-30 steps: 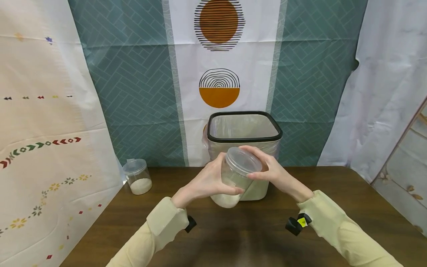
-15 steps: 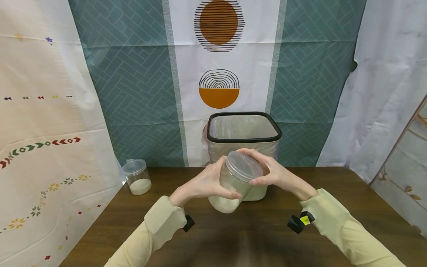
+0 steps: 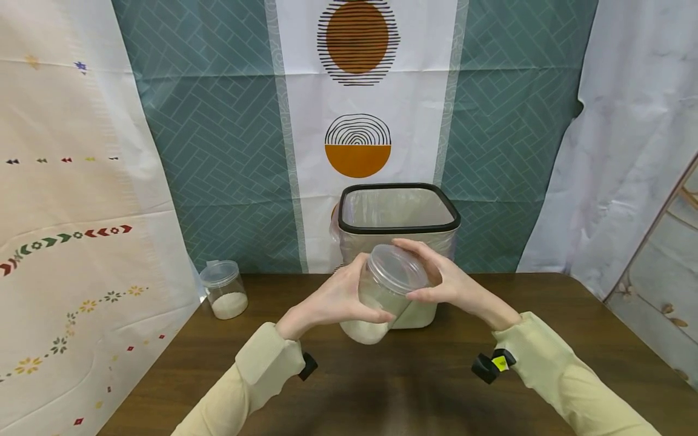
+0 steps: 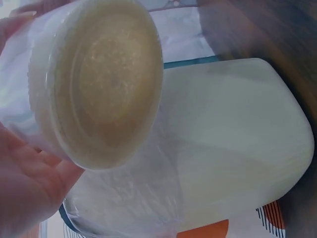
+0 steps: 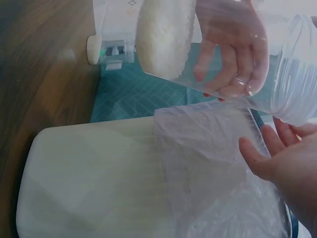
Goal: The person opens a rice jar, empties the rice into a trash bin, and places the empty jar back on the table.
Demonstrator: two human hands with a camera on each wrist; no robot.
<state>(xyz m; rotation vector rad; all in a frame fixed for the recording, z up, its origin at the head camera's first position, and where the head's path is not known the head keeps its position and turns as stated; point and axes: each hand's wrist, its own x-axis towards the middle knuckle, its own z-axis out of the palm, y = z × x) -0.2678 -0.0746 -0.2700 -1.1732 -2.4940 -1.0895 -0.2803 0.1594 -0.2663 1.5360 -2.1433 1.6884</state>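
A clear plastic jar (image 3: pixel 376 297) with a translucent lid (image 3: pixel 398 267) is held tilted above the table, its base toward the lower left. White grains or powder (image 5: pixel 166 39) fill its bottom part. My left hand (image 3: pixel 335 300) grips the jar's body, thumb on the near side. Around the lid, my right hand (image 3: pixel 444 278) curls with thumb and fingers at its edge. The left wrist view shows the jar's round base (image 4: pixel 111 84). Through the clear wall, the left fingers (image 5: pixel 233 64) show in the right wrist view.
Behind the hands stands a white bin (image 3: pixel 417 318) with a black rim (image 3: pixel 400 230) and a plastic liner (image 5: pixel 213 168). A second lidded jar (image 3: pixel 223 287) with white contents sits at the table's left edge. Patterned cloths (image 3: pixel 229 133) hang around the brown table (image 3: pixel 327 387).
Both hands have shifted slightly with the jar, dipping a little and then rising slightly. The grip on jar and lid looks the same. The second jar and bin stay put.
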